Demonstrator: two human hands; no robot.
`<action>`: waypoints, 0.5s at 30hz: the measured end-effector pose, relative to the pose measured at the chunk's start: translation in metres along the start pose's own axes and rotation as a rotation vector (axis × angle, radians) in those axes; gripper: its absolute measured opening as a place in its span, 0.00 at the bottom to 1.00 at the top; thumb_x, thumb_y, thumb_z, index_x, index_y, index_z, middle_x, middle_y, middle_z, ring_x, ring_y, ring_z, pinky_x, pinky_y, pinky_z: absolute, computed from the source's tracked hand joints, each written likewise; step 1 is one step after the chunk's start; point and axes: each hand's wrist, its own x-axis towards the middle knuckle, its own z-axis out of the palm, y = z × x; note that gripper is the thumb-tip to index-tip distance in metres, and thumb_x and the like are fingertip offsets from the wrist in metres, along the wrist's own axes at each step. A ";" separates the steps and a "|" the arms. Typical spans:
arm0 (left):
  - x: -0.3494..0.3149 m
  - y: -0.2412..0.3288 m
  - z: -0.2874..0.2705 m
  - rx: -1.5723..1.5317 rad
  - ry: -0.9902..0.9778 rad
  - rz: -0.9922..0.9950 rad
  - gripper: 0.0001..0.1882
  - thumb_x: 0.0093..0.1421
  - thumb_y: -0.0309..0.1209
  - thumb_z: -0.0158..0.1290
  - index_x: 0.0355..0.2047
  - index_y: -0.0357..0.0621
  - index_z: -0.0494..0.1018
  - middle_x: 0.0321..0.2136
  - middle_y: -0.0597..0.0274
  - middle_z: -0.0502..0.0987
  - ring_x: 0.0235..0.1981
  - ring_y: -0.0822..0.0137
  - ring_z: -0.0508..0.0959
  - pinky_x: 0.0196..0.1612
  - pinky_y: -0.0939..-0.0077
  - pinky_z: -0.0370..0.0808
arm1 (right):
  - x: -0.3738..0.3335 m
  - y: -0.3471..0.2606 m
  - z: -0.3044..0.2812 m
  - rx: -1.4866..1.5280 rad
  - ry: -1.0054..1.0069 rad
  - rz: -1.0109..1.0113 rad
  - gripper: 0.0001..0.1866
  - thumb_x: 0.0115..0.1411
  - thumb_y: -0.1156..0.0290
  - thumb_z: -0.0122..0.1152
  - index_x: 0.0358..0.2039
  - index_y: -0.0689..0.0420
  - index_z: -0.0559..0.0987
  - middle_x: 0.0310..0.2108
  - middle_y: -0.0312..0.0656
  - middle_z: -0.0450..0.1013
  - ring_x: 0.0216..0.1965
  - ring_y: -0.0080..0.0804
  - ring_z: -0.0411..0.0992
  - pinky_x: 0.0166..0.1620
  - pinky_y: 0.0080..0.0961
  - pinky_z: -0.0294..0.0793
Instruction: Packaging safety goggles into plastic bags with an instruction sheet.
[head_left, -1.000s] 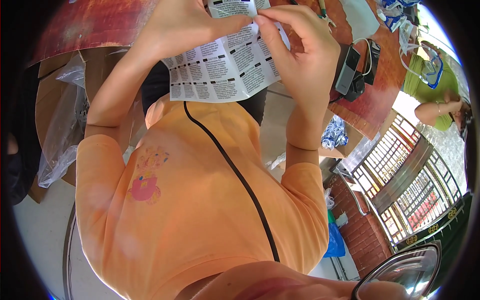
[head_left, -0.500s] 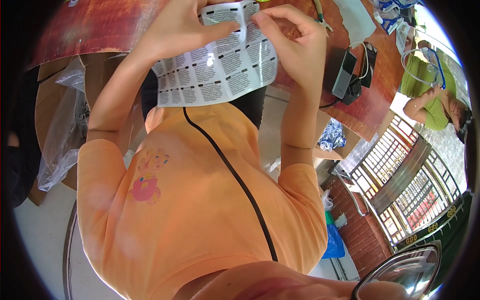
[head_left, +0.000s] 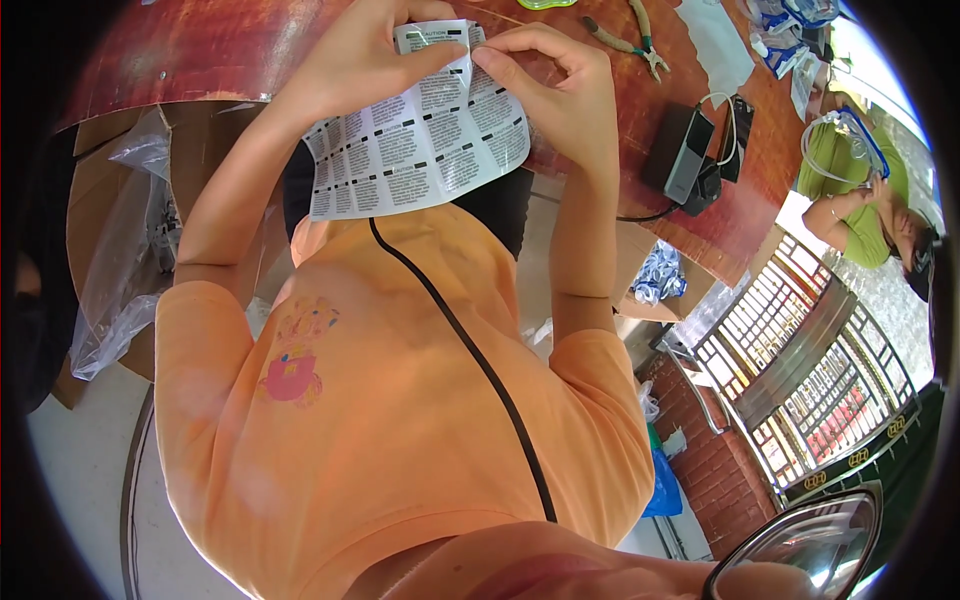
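Observation:
A white sheet of printed labels (head_left: 420, 150), with rows of small dark text and black bars, hangs in front of me over the table's near edge. My left hand (head_left: 365, 65) grips its top left part, the thumb lying across the front; the other fingers are partly hidden behind it. At the upper right edge of the sheet, my right hand (head_left: 565, 95) pinches with thumb and forefinger. Whether a single label is lifted in that pinch is too small to make out. The lower part of the sheet curves loosely near my lap.
On the red-brown table (head_left: 200, 50) lie pliers (head_left: 645, 50), a torn white paper (head_left: 715, 50) and a grey-black device with a cable (head_left: 685, 160). Cardboard boxes with clear plastic (head_left: 120, 250) stand below left. A person in green (head_left: 860, 150) sits at the far right, holding blue-clear tubing.
My right hand has shifted left, closer to my left hand, and the sheet has moved slightly left and down with them. The pliers now show fully.

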 end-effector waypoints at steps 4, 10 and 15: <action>0.012 0.036 0.015 0.212 0.024 -0.379 0.24 0.53 0.12 0.54 0.49 0.41 0.63 0.43 0.62 0.68 0.42 0.73 0.75 0.44 0.78 0.71 | -0.007 -0.005 0.001 -0.110 0.014 0.023 0.06 0.56 0.76 0.67 0.35 0.63 0.82 0.33 0.35 0.79 0.33 0.18 0.75 0.37 0.16 0.74; -0.003 0.046 0.009 0.233 0.031 -0.364 0.21 0.53 0.13 0.54 0.44 0.41 0.62 0.37 0.65 0.68 0.41 0.76 0.74 0.43 0.79 0.70 | -0.009 0.013 0.016 0.011 -0.020 0.098 0.06 0.58 0.78 0.64 0.36 0.65 0.81 0.33 0.36 0.78 0.34 0.20 0.75 0.39 0.17 0.75; -0.001 0.059 0.009 0.414 0.043 -0.717 0.21 0.52 0.14 0.57 0.42 0.43 0.62 0.34 0.66 0.70 0.39 0.77 0.74 0.42 0.79 0.70 | -0.012 0.020 0.013 0.236 -0.031 0.118 0.06 0.59 0.79 0.62 0.36 0.67 0.80 0.33 0.39 0.78 0.35 0.22 0.75 0.42 0.19 0.75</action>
